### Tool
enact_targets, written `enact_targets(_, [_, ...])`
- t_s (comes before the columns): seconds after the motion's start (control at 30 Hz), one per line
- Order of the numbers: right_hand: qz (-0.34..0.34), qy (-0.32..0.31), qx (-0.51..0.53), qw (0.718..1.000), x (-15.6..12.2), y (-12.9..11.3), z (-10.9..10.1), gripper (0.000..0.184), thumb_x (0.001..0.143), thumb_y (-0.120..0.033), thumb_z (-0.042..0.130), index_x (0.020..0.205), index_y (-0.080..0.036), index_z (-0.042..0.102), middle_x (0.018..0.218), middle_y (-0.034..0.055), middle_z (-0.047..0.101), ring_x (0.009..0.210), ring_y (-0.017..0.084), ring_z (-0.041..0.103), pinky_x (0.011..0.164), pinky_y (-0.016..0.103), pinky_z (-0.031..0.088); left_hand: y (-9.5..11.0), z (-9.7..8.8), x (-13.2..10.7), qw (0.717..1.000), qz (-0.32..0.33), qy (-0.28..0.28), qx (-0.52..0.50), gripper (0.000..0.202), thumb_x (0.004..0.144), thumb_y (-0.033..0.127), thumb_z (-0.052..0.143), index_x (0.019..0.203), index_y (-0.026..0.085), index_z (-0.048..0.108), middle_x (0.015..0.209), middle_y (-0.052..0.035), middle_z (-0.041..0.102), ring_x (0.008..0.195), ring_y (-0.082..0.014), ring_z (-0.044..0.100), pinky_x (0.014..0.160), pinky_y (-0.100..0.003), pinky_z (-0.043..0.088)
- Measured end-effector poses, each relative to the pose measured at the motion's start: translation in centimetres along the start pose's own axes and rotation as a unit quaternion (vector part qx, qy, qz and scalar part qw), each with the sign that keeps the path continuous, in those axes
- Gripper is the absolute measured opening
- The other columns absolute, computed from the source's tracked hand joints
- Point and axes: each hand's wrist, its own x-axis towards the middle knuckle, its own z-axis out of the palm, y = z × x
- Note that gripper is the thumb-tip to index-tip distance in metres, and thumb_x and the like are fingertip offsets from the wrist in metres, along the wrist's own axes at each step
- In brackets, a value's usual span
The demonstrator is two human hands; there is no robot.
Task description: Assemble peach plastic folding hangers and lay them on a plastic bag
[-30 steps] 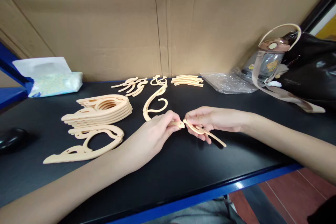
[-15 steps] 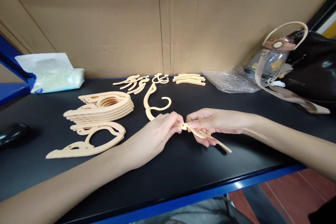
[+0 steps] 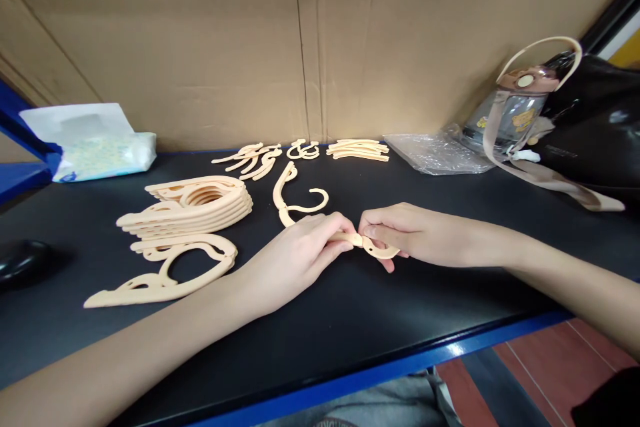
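My left hand [image 3: 315, 247] is closed in a pinch on a beige plastic hanger piece [image 3: 347, 237]. Just right of it, my right hand [image 3: 407, 233] grips a curved hanger arm [image 3: 385, 252], whose end meets that piece at a small joint. Beyond my left hand lies a hooked hanger section [image 3: 281, 197] with its hook [image 3: 320, 203] pointing right; my hand hides whether it connects to the piece I hold. Folded hangers are stacked [image 3: 200, 210] to the left, and one more folded hanger [image 3: 165, 290] lies nearer to me, beside my left forearm.
Loose curved arms [image 3: 255, 159], hooks [image 3: 305, 149] and straighter strips [image 3: 357, 149] lie along the cardboard wall [image 3: 210, 47]. A wipes pack [image 3: 105, 153] and black mouse [image 3: 27, 260] are left; a clear plastic bag [image 3: 435, 155], strapped bottle [image 3: 520, 110] and black bag [image 3: 595, 133] are right.
The curved arm in my right hand has turned; its long tip no longer points out toward the lower right. My hands stay close together, and the view has shifted slightly.
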Motion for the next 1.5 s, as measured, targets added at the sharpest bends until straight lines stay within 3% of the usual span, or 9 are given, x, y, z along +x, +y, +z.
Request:
enact_targets(0.17, [0.009,-0.002,-0.008,1.000,0.0,0.5,-0.4,0.030,0.098,-0.030,0.034,0.077,-0.016,0.052,0.069,-0.0007,0.061,0.064,0.009,0.052,0.058,0.021,0.039,-0.2,0.0,0.0,1.000,0.019,0.009,-0.001,0.015,0.098,0.022,0.043,0.110,0.023,0.052,0.103,0.0025,0.062,0.091,-0.0108,0.061,0.080,-0.022,0.045])
enact_targets(0.37, [0.081,-0.071,0.026,0.994,-0.4,0.3,-1.4,0.030,0.087,-0.047,0.052,0.093,-0.019,0.060,0.069,-0.0023,0.055,0.054,0.009,0.047,0.033,0.018,0.027,0.1,0.0,0.2,0.999,0.042,0.011,0.005,0.014,0.097,0.018,0.045,0.104,0.022,0.057,0.097,0.0028,0.063,0.088,-0.0102,0.061,0.078,-0.021,0.045])
enact_targets(0.53, [0.022,-0.065,-0.059,0.996,-0.7,0.2,-2.4,0.031,0.082,-0.050,0.061,0.089,-0.020,0.064,0.059,-0.0067,0.040,0.052,0.007,0.034,0.044,0.020,0.024,0.4,0.0,-0.2,0.999,0.042,-0.006,0.019,0.019,0.096,0.019,0.047,0.113,0.024,0.054,0.104,0.0009,0.063,0.094,-0.0125,0.060,0.083,-0.023,0.045])
enact_targets(0.73, [0.039,-0.078,-0.217,0.972,-1.3,1.5,-4.6,0.025,0.088,-0.043,0.053,0.081,-0.020,0.060,0.071,-0.0017,0.058,0.062,0.012,0.050,0.055,0.024,0.032,0.5,-0.2,-0.5,0.997,0.033,-0.020,0.064,0.024,0.095,0.018,0.047,0.118,0.022,0.054,0.107,-0.0028,0.061,0.101,-0.0171,0.055,0.089,-0.029,0.044])
enact_targets(0.97, [0.052,0.028,-0.361,0.931,-1.0,3.7,-6.0,0.017,0.087,-0.030,0.049,0.081,-0.020,0.062,0.087,0.0062,0.059,0.080,0.021,0.054,0.070,0.032,0.038,0.4,-0.5,-0.4,0.998,0.020,-0.034,0.050,0.034,0.093,0.008,0.040,0.120,0.021,0.053,0.111,-0.0027,0.059,0.106,-0.0173,0.050,0.094,-0.031,0.041])
enact_targets(1.17, [-0.009,0.065,-0.347,0.935,-0.4,4.4,-5.5,0.021,0.091,-0.026,0.044,0.093,-0.020,0.064,0.114,0.0087,0.056,0.104,0.024,0.054,0.086,0.035,0.039,0.2,-0.5,-0.5,0.998,0.025,-0.054,0.011,0.041,0.092,0.002,0.036,0.123,0.023,0.051,0.114,-0.0022,0.058,0.107,-0.0142,0.052,0.094,-0.027,0.041])
enact_targets(1.3, [0.001,0.065,-0.306,0.950,-0.3,3.5,-4.8,0.027,0.095,-0.030,0.038,0.099,-0.020,0.064,0.108,0.0081,0.060,0.093,0.021,0.057,0.078,0.032,0.040,0.1,-0.3,-0.5,0.998,0.037,-0.058,0.005,0.038,0.095,0.005,0.033,0.124,0.023,0.050,0.113,-0.0028,0.058,0.107,-0.0140,0.053,0.093,-0.026,0.042])
enact_targets(1.4, [0.001,0.055,-0.269,0.962,-0.3,2.9,-4.4,0.034,0.089,-0.045,0.052,0.110,-0.020,0.059,0.098,0.0062,0.063,0.083,0.021,0.057,0.069,0.030,0.040,0.1,-0.3,-0.5,0.998,0.036,-0.050,0.007,0.036,0.095,0.009,0.036,0.126,0.024,0.048,0.120,-0.0034,0.055,0.112,-0.0142,0.051,0.097,-0.027,0.041])
enact_targets(1.5, [-0.027,0.042,-0.262,0.964,-0.5,2.6,-4.2,0.040,0.082,-0.044,0.062,0.114,-0.022,0.056,0.105,0.0050,0.062,0.091,0.022,0.057,0.074,0.031,0.041,0.4,-0.4,-0.6,0.998,0.030,-0.040,0.030,0.037,0.093,0.013,0.043,0.128,0.025,0.045,0.127,-0.0041,0.052,0.120,-0.0168,0.047,0.101,-0.030,0.039])
